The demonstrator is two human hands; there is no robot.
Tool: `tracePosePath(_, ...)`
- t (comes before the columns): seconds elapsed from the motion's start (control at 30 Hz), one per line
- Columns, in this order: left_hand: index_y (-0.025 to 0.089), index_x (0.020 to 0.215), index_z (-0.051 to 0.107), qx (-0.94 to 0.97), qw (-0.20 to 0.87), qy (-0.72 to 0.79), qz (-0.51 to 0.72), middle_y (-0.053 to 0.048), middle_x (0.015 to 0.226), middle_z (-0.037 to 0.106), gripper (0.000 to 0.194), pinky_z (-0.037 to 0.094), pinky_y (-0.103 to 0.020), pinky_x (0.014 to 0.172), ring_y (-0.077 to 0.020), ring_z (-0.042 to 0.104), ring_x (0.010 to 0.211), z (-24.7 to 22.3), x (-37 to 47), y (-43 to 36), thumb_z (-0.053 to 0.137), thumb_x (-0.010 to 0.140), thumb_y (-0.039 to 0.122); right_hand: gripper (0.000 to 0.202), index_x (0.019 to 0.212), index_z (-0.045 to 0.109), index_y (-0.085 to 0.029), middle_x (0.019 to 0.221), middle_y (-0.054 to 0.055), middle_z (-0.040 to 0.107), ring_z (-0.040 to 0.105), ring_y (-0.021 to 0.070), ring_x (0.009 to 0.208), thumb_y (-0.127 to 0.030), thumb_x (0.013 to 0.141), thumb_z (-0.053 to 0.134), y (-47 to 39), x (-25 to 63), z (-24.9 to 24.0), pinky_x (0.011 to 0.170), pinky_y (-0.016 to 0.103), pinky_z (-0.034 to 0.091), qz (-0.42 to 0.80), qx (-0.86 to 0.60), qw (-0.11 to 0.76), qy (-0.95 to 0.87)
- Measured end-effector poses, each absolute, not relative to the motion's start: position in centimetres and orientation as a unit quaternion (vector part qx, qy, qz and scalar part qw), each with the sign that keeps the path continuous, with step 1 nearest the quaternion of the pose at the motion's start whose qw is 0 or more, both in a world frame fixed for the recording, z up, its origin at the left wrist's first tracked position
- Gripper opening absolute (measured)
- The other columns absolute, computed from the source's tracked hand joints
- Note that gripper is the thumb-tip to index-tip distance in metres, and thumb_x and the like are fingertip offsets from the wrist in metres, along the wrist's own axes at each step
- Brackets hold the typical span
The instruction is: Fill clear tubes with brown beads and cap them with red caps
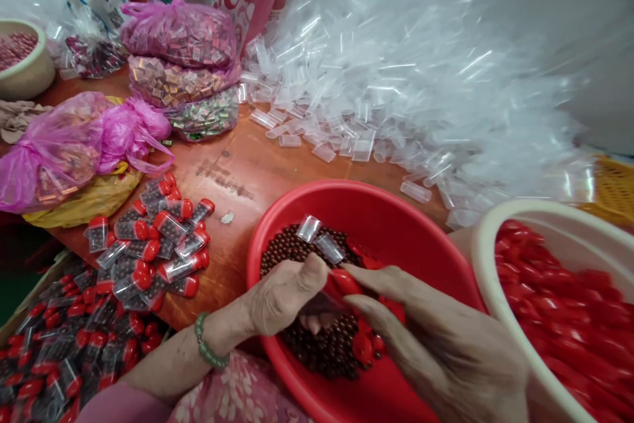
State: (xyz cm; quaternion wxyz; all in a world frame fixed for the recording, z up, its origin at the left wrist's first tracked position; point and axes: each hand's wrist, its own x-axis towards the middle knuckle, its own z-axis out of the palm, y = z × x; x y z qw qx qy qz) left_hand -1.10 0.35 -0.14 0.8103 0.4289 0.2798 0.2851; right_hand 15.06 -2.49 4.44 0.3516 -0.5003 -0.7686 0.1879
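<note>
Both hands meet over a large red basin point(446, 264) that holds small dark brown beads point(327, 344). A clear container point(321, 304), partly hidden by fingers, is held in my left hand point(287, 297), which wears a green bead bracelet above the wrist. Thumb and fingers of my right hand point(436, 337) pinch a red cap point(347, 282) at the container's end. Two clear empty containers point(329, 248) lie on the beads beyond my hands. Some red caps point(364, 344) rest among the beads beside my right fingers.
Filled red-capped containers point(171, 228) are piled on the orange table point(232, 172) at left, more below point(64, 344). A cream tub point(490, 245) of red caps stands right. Clear empty containers point(396, 80) heap at the back. Pink bags point(183, 33) sit back left.
</note>
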Motion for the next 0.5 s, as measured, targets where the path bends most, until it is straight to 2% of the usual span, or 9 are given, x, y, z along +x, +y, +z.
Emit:
tracePosePath(0.07, 0.015, 0.063, 0.054, 0.406, 0.818, 0.274, 0.302, 0.0, 0.052, 0.048, 0.085, 0.036, -0.024, 0.048, -0.01, 0.045, 0.047, -0.7, -0.8, 0.3, 0.016, 0.069, 0.091, 0.021, 0.112, 0.058, -0.024, 0.088, 0.005, 0.071, 0.068, 0.0176, 0.073, -0.02, 0.092, 0.056, -2.1, 14.7, 4.7, 0.067, 0.027, 0.055, 0.129, -0.455, 0.303, -0.828)
tracePosePath(0.1, 0.015, 0.064, 0.056, 0.388, 0.824, 0.274, 0.31, -0.001, 0.052, 0.048, 0.087, 0.036, -0.024, 0.048, -0.0103, 0.045, 0.047, -1.0, -0.7, 0.2, 0.015, 0.069, 0.091, 0.021, 0.113, 0.056, -0.021, 0.088, 0.007, 0.07, 0.067, 0.0191, 0.074, -0.026, 0.093, 0.055, -1.9, 14.5, 4.7, 0.066, 0.029, 0.055, 0.099, -0.444, 0.284, -0.844)
tracePosePath(0.23, 0.011, 0.069, 0.066, 0.327, 0.841, 0.292, 0.316, -0.002, 0.052, 0.051, 0.092, 0.034, -0.024, 0.047, -0.0109, 0.046, 0.048, -1.6, -0.3, 0.2, 0.019, 0.07, 0.09, 0.056, 0.119, 0.049, -0.008, 0.088, 0.018, 0.068, 0.066, 0.0287, 0.077, -0.057, 0.091, 0.046, -1.7, 13.8, 4.1, 0.063, 0.038, 0.052, -0.032, -0.437, 0.205, -0.875)
tracePosePath(0.37, 0.01, 0.083, 0.07, 0.265, 0.86, 0.308, 0.308, -0.002, 0.053, 0.055, 0.084, 0.039, -0.026, 0.05, -0.0127, 0.05, 0.049, -1.1, -0.1, 0.4, 0.033, 0.075, 0.085, 0.06, 0.121, 0.046, -0.001, 0.092, 0.024, 0.067, 0.066, 0.032, 0.082, -0.053, 0.095, 0.036, -1.5, 13.1, 3.4, 0.067, 0.041, 0.049, -0.112, -0.435, 0.161, -0.879)
tracePosePath(0.5, 0.01, 0.094, 0.07, 0.228, 0.869, 0.312, 0.309, -0.006, 0.064, 0.065, 0.079, 0.046, -0.028, 0.056, -0.0181, 0.061, 0.063, -1.1, 0.1, 0.6, 0.039, 0.077, 0.08, 0.053, 0.12, 0.047, 0.0, 0.088, 0.022, 0.067, 0.065, 0.0296, 0.08, -0.046, 0.095, 0.038, -1.1, 13.0, 3.0, 0.067, 0.039, 0.047, -0.116, -0.434, 0.147, -0.881)
